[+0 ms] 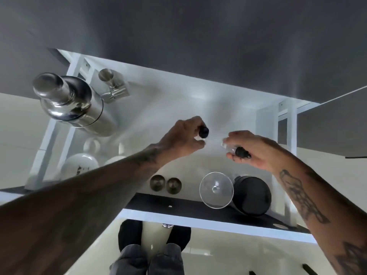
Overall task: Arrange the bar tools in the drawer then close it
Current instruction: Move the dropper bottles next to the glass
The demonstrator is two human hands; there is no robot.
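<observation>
The white drawer stands pulled out below me. My left hand hovers over its middle, pinching a small bottle with a black cap. My right hand is just to the right, holding a second small clear bottle with a black top. A steel cocktail shaker stands at the drawer's back left, with a steel jigger lying beside it. Two small metal cups sit near the front, next to an upturned clear glass and a black canister.
White round bottles stand at the drawer's left, partly behind my left forearm. A dark grey counter overhangs the drawer's back. The drawer's front edge lies near my feet on the pale floor.
</observation>
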